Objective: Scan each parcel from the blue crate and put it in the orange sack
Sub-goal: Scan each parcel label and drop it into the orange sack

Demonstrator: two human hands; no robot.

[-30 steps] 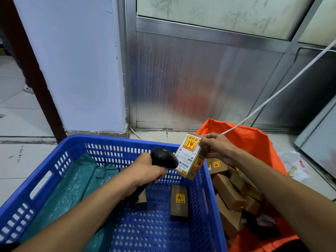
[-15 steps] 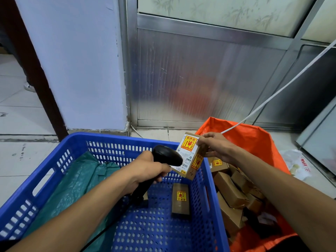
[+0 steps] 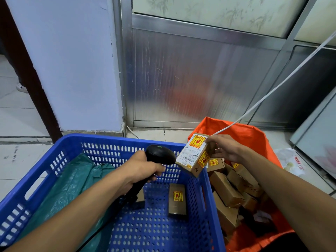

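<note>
My right hand [image 3: 222, 147] grips a small cardboard parcel [image 3: 194, 155] with yellow-red stickers and a white label, tilted above the right rim of the blue crate [image 3: 205, 200]. My left hand [image 3: 140, 170] grips a black barcode scanner [image 3: 160, 154], its head pointing at the parcel's label from a short gap away. One more brown parcel [image 3: 177, 201] lies on the crate floor, and another is partly hidden behind the scanner handle. The orange sack [image 3: 245, 135] stands open to the right of the crate, holding several cardboard parcels [image 3: 229, 188].
A green plastic bag [image 3: 72, 182] fills the crate's left side. A white cable [image 3: 272, 90] runs diagonally from the sack up to the right. A metal-panelled wall [image 3: 190, 79] and a white pillar [image 3: 72, 60] stand close behind. A crumpled white bag [image 3: 291, 160] lies on the floor at right.
The scanner head has closed in on the parcel's label. My right hand has shifted the parcel slightly to the right, toward the sack.
</note>
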